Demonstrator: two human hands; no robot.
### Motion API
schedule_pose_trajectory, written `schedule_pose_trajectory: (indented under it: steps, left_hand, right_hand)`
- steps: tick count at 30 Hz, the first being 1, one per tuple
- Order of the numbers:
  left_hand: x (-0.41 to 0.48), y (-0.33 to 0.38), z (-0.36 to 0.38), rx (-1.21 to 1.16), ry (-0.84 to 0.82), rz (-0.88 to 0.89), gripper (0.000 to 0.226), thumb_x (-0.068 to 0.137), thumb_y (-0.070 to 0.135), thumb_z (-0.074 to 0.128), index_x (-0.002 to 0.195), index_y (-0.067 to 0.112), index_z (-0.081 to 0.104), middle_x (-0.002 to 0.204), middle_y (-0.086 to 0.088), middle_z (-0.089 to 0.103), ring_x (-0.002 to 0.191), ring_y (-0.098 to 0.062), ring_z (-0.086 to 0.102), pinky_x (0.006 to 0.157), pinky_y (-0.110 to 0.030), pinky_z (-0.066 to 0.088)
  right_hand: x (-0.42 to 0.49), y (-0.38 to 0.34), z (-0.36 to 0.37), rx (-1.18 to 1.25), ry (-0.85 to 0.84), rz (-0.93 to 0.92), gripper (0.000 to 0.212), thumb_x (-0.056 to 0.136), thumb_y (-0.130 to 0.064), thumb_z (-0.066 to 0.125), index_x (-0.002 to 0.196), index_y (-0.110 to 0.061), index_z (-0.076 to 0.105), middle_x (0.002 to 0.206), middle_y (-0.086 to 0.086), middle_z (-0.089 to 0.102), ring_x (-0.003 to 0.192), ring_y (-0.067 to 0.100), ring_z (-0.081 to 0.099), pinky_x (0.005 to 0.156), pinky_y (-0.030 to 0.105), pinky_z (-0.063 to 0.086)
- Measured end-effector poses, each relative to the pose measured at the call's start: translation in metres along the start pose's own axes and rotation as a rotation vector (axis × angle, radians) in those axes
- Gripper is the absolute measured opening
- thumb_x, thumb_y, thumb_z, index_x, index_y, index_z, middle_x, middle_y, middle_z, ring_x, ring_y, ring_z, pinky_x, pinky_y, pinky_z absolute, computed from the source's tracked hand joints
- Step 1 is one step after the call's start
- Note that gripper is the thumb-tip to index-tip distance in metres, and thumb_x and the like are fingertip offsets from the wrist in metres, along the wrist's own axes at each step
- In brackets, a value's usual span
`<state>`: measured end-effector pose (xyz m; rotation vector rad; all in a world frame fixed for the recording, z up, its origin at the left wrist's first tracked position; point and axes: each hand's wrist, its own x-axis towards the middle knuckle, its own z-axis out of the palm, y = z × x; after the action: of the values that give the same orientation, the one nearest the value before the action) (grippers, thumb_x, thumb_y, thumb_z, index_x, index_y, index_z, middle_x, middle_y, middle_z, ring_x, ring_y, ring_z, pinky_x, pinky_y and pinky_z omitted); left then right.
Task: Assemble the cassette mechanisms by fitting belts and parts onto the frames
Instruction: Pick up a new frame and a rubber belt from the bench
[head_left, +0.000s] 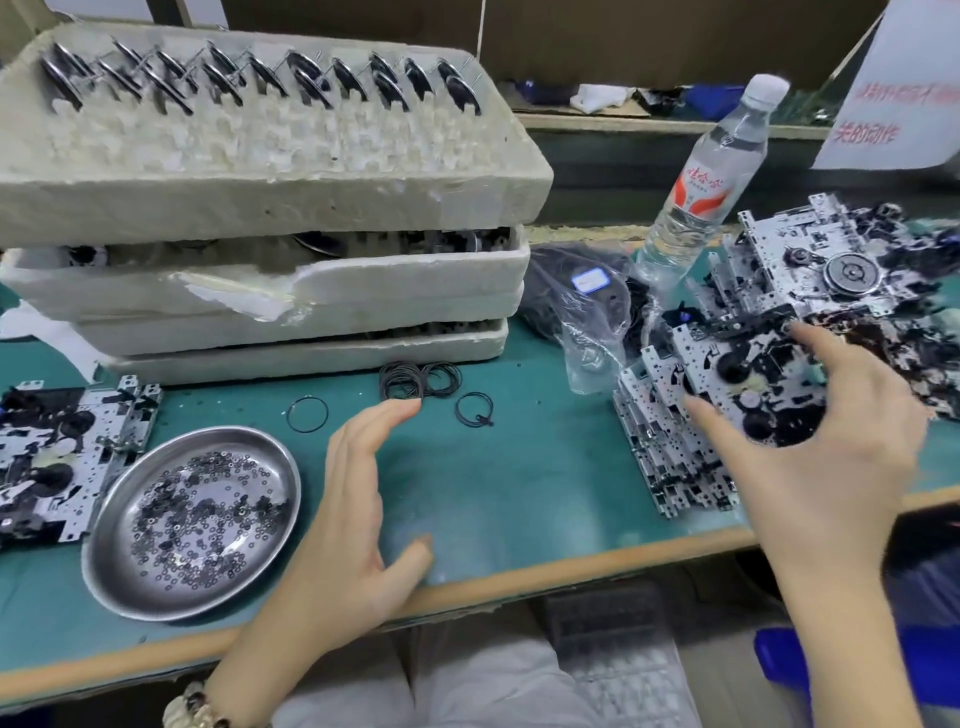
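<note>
My right hand (831, 457) reaches over the stack of metal cassette frames (670, 467) at the right. Its thumb and fingers close around the top cassette frame (727, 364), a perforated silver plate with black parts. My left hand (353, 499) hovers over the green mat (519, 467) at the middle with fingers spread and nothing in it. A small heap of black rubber belts (415, 380) lies just beyond its fingertips. Two single belts (307, 413) (474, 409) lie to either side of that heap.
A steel dish (124, 561) of small washers sits front left, beside another mechanism (52, 457). Stacked foam trays (260, 187) holding flywheels fill the back left. A water bottle (701, 171), a plastic bag of belts (587, 306) and a heap of mechanisms (852, 270) stand at back right.
</note>
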<state>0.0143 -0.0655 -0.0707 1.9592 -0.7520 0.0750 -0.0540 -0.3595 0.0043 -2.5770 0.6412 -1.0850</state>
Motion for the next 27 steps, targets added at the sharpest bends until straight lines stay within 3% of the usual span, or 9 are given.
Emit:
schedule_pose_trajectory:
  steps: [3,6,10,17,27]
  left_hand:
    - [0.0,0.0,0.0,0.01,-0.002,-0.005,0.083,0.069,0.024,0.053,0.149,0.015,0.031,0.151,0.006,0.033,0.146,-0.023,0.029,0.119,-0.04,0.024]
    - [0.0,0.0,0.001,0.022,-0.002,-0.006,0.083,0.07,0.024,0.053,0.149,0.016,0.031,0.151,0.009,0.032,0.146,-0.022,0.029,0.119,-0.038,0.024]
    - [0.001,0.001,0.0,0.044,-0.007,0.001,0.083,0.07,0.025,0.054,0.149,0.017,0.031,0.151,0.008,0.032,0.145,-0.021,0.03,0.119,-0.036,0.024]
    - [0.0,0.001,0.0,0.056,-0.015,-0.004,0.082,0.072,0.025,0.055,0.15,0.019,0.03,0.151,0.009,0.032,0.145,-0.021,0.029,0.12,-0.032,0.022]
    - [0.0,0.001,0.001,0.071,-0.018,0.011,0.081,0.073,0.025,0.056,0.15,0.02,0.029,0.151,0.007,0.033,0.145,-0.021,0.029,0.12,-0.028,0.019]
  right_hand:
    - [-0.007,0.003,0.006,-0.072,0.002,-0.05,0.081,0.075,-0.054,0.078,0.139,-0.014,0.051,0.135,0.021,0.048,0.125,0.039,0.041,0.105,0.044,0.033]
    - [-0.012,0.006,0.007,-0.177,0.014,-0.098,0.089,0.076,-0.067,0.068,0.144,-0.016,0.045,0.141,0.022,0.043,0.126,0.042,0.038,0.106,0.055,0.035]
    - [-0.022,0.006,0.01,-0.329,-0.025,-0.131,0.101,0.073,-0.071,0.063,0.152,-0.015,0.033,0.151,0.026,0.031,0.136,0.046,0.028,0.11,0.061,0.023]
    - [-0.04,0.006,0.021,-0.443,-0.043,-0.164,0.117,0.064,-0.058,0.079,0.156,-0.016,0.021,0.159,0.027,0.012,0.144,0.049,0.012,0.116,0.061,0.004]
    - [-0.039,0.013,0.036,-0.523,-0.04,-0.229,0.11,0.062,-0.038,0.085,0.154,-0.019,0.027,0.16,0.022,0.015,0.145,0.051,0.007,0.118,0.061,0.002]
